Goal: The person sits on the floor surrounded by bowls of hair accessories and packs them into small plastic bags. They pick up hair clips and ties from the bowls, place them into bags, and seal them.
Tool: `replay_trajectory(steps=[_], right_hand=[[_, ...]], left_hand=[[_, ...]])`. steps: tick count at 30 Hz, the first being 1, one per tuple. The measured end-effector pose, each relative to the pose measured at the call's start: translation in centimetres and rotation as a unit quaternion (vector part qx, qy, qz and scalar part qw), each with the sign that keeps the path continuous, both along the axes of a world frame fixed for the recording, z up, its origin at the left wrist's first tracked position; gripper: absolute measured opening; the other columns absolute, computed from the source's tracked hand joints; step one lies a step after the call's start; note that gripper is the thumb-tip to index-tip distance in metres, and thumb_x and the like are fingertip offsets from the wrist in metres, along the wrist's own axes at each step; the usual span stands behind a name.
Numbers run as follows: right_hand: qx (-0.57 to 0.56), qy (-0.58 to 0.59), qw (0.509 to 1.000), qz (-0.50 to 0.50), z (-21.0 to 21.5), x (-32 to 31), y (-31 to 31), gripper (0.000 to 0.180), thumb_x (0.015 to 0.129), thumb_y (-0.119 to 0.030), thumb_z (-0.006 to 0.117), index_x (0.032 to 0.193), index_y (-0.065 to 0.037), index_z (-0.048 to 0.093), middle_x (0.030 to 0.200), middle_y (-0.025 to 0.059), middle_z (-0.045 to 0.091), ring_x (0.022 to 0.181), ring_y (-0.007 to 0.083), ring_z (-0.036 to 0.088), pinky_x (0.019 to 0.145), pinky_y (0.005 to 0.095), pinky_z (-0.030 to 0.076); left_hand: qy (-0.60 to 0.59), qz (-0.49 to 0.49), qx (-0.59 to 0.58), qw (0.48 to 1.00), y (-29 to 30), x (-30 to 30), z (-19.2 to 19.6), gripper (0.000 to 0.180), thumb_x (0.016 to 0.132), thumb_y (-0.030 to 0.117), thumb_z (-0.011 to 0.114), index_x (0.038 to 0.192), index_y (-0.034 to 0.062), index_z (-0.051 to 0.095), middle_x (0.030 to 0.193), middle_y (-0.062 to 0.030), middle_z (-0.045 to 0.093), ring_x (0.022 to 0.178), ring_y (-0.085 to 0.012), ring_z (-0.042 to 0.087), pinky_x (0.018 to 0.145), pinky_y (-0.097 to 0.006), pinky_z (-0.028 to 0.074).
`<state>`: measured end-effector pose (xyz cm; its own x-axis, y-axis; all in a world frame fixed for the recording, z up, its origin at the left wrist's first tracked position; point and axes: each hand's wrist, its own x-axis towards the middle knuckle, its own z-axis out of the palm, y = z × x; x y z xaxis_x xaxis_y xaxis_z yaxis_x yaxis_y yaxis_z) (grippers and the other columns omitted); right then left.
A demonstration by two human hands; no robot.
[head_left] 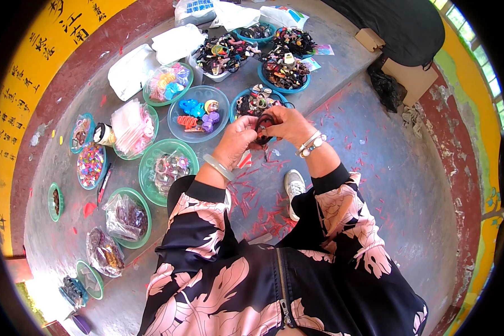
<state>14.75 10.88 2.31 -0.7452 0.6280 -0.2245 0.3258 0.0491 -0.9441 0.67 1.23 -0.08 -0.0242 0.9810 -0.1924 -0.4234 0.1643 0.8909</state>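
My left hand (pixel 236 140) and my right hand (pixel 288 124) meet above the concrete floor, both pinching a small dark red and black hair accessory (pixel 263 125) between the fingertips. A pale bangle sits on my left wrist and beaded bracelets on my right. Just beyond the hands stands a blue bowl (pixel 242 101) of mixed hair ornaments. A clear bowl (pixel 179 126) with blue, purple and orange clips lies to the left of it.
Several green and blue bowls of clips, beads and bagged pieces curve along the left, such as a green bowl (pixel 151 179). More heaped bowls (pixel 266 75) stand farther back. Red scraps litter the floor. My white shoe (pixel 294 187) rests below the hands. Cardboard boxes (pixel 414 78) sit at right.
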Motion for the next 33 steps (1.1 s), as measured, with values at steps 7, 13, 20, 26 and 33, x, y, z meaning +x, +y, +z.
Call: replay_trajectory(steps=[7, 13, 20, 26, 33], right_hand=[[0.132, -0.082, 0.987, -0.034, 0.4, -0.1, -0.4, 0.032, 0.063, -0.016, 0.071, 0.088, 0.000, 0.060, 0.078, 0.0069, 0.062, 0.073, 0.0163, 0.059, 0.066, 0.0277, 0.046], [0.145, -0.077, 0.984, -0.067, -0.4, -0.2, -0.4, 0.032, 0.061, -0.021, 0.072, 0.083, -0.001, 0.061, 0.078, 0.0106, 0.064, 0.072, 0.0213, 0.062, 0.066, 0.0306, 0.046], [0.179, -0.100, 0.977, -0.060, -1.8, -0.2, 0.3, 0.028, 0.062, -0.025, 0.070, 0.078, -0.002, 0.064, 0.073, 0.0120, 0.064, 0.071, 0.0232, 0.062, 0.065, 0.0314, 0.047], [0.121, -0.055, 0.990, -0.045, -0.1, 0.2, 0.1, 0.020, 0.067, -0.018, 0.068, 0.076, -0.001, 0.064, 0.070, 0.0101, 0.063, 0.064, 0.0169, 0.060, 0.060, 0.0285, 0.046], [0.057, 0.008, 0.997, -0.059, 0.2, 0.7, 0.3, 0.017, 0.071, -0.013, 0.068, 0.077, 0.003, 0.062, 0.069, 0.0048, 0.061, 0.062, 0.0086, 0.055, 0.057, 0.0245, 0.045]], left_hand=[[0.008, -0.007, 0.003, 1.000, 0.1, 0.2, -0.2, 0.035, 0.076, 0.001, 0.044, 0.111, -0.0001, 0.045, 0.096, -0.0080, 0.056, 0.073, -0.0170, 0.061, 0.064, -0.026, 0.050], [0.022, 0.000, 0.004, 1.000, 0.2, 0.3, -0.7, 0.033, 0.081, 0.004, 0.042, 0.113, 0.0001, 0.044, 0.096, -0.0068, 0.056, 0.074, -0.0157, 0.061, 0.062, -0.024, 0.049], [0.019, -0.016, 0.008, 1.000, 0.2, -0.1, -1.0, 0.030, 0.084, 0.007, 0.043, 0.113, 0.0008, 0.045, 0.095, -0.0056, 0.057, 0.077, -0.0123, 0.059, 0.059, -0.022, 0.047], [0.039, -0.021, 0.034, 0.998, -0.3, -0.3, 0.6, 0.030, 0.079, 0.004, 0.053, 0.109, -0.0002, 0.051, 0.093, -0.0049, 0.060, 0.081, -0.0114, 0.058, 0.069, -0.023, 0.046], [0.027, -0.085, 0.040, 0.995, 0.0, -0.4, -0.1, 0.026, 0.078, 0.010, 0.063, 0.100, -0.0003, 0.057, 0.088, -0.0042, 0.061, 0.081, -0.0122, 0.057, 0.076, -0.024, 0.044]])
